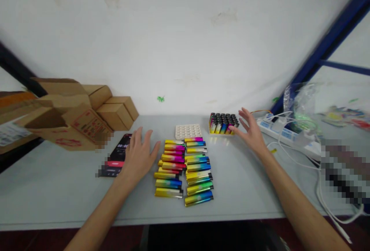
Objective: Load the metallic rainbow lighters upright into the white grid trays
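The left hand (138,154) is spread flat beside the lighters (183,170) lying mid-table (58,189). The right hand (251,131), fingers spread, is holding nothing, next to the tray of lighters (223,124) near the back edge.

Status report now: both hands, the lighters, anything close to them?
Left hand open, empty, beside loose lighters. Right hand open, at tray of upright lighters. Phone under left hand; white empty tray between.

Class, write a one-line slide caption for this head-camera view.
Open left hand beside two rows of rainbow lighters; open right hand reaching a tray of upright lighters.
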`<state>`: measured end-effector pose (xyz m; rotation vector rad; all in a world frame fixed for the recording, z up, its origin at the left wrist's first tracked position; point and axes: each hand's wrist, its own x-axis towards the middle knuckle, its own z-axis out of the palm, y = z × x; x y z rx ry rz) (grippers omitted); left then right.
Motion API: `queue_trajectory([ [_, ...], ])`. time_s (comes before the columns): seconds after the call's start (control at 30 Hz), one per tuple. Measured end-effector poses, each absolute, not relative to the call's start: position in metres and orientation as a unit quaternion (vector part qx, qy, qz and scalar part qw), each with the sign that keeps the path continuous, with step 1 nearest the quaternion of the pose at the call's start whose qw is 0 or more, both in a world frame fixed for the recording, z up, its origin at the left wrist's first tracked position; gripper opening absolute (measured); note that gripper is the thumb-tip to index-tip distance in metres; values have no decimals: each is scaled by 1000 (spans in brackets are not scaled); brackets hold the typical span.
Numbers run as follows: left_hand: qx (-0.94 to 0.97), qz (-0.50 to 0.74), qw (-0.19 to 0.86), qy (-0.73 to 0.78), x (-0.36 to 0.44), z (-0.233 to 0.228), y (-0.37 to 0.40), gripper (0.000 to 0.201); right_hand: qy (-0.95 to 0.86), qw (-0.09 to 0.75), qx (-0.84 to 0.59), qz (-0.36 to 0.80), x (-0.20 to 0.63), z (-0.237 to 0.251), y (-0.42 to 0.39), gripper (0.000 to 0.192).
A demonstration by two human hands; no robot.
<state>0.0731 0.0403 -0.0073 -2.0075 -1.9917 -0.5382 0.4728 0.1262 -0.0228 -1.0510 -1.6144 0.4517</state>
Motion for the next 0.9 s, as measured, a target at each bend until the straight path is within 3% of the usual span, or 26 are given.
queue_trajectory([
  [0.17,-711,-204,129,-661,64,-14,33,55,-689,593,-402,108,448,5,99,57],
  [0.23,-705,-201,123,-668,66,-10,31,54,-731,550,-392,98,433,16,95,43],
  [0.3,-710,-210,115,-662,71,-3,31,53,-805,452,-375,81,416,23,97,32],
  [0.43,-785,-230,48,-574,90,8,42,44,-906,272,-317,70,388,22,119,35],
  [0.57,-846,-233,-4,-479,111,12,64,34,-928,180,-323,50,373,10,142,43],
  [0.73,-872,-233,-7,-430,124,11,79,31,-944,144,-295,37,368,8,143,52],
  [0.9,-868,-243,-31,-431,128,6,72,35,-922,198,-331,24,383,0,121,42],
])
